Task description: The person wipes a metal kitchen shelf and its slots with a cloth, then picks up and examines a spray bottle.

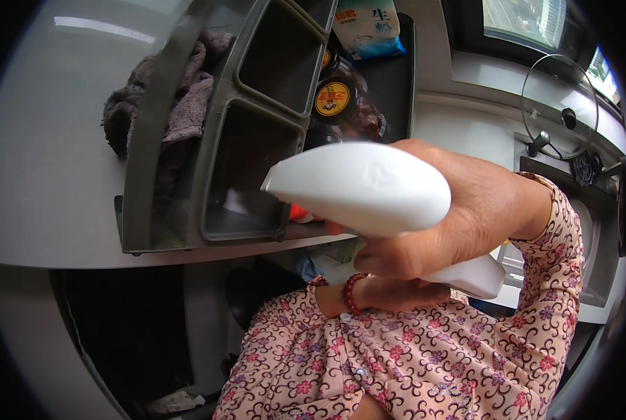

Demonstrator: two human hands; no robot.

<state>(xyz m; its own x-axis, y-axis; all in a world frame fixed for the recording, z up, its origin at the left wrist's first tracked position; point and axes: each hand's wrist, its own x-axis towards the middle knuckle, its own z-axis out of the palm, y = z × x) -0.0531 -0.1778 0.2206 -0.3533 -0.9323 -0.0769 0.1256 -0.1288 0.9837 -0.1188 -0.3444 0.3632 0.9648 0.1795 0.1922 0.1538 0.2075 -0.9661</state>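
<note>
My right hand (465, 205) comes in from the right and grips a white plastic spray bottle (360, 184) by its neck. The bottle's rounded head points left, close to the camera, and its white body shows below my hand. Something red (301, 212) shows beneath the head; whether it belongs to the bottle is unclear. My left hand (402, 294), below a red bead bracelet (351, 294) at the wrist, lies in front of my floral shirt beside the bottle's lower part. Its fingers are partly hidden, so I cannot tell whether they touch the bottle.
A dark grey organizer rack with compartments (229, 89) stands on the light counter (55, 157), a purple-grey cloth (192, 110) behind its side. Jars with dark lids (334, 98) and a starch bag (368, 26) stand on a dark tray. A glass pot lid (559, 105) is at the upper right, near a sink (599, 247).
</note>
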